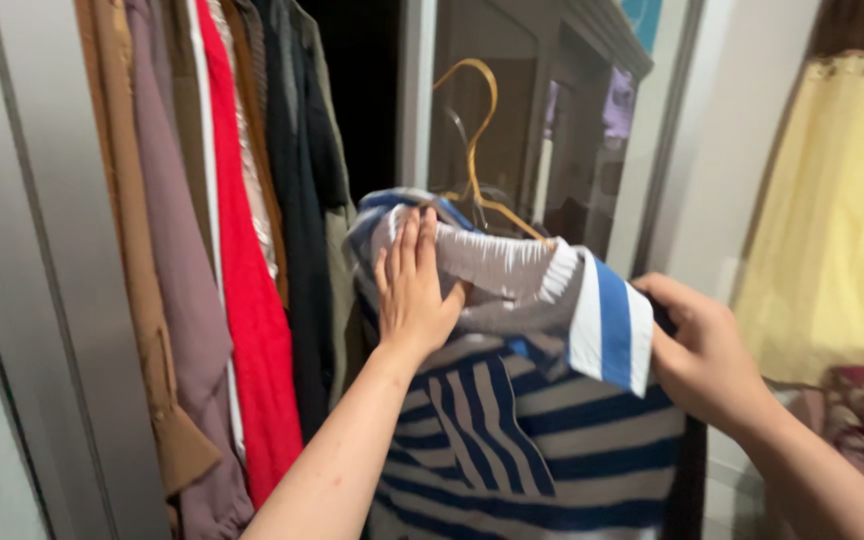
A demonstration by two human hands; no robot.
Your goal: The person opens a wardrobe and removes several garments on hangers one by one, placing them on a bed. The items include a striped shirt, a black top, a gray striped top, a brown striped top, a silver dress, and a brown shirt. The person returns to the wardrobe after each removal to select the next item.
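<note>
- Wardrobe [42, 300], pale grey frame, open at left w/ hanging clothes packed close: red garment [252, 330], mauve one [177, 270], tan one [127, 250], dark ones [302, 200] further in.
- Yellow curtain [837, 200] at far right, soft, matte.
- Striped top [542, 440], soft knit, navy/grey bands, ribbed grey collar, blue-and-white cuff folded over; held up centre frame, just right of the wardrobe clothes.
- Gold hanger [477, 140], thin wire, hook up, shoulders inside the top's neck.
- Left hand [414, 290]: fingers straight, together, pressed flat on collar.
- Right hand [704, 350]: fingers curled, gripping top's shoulder edge.
</note>
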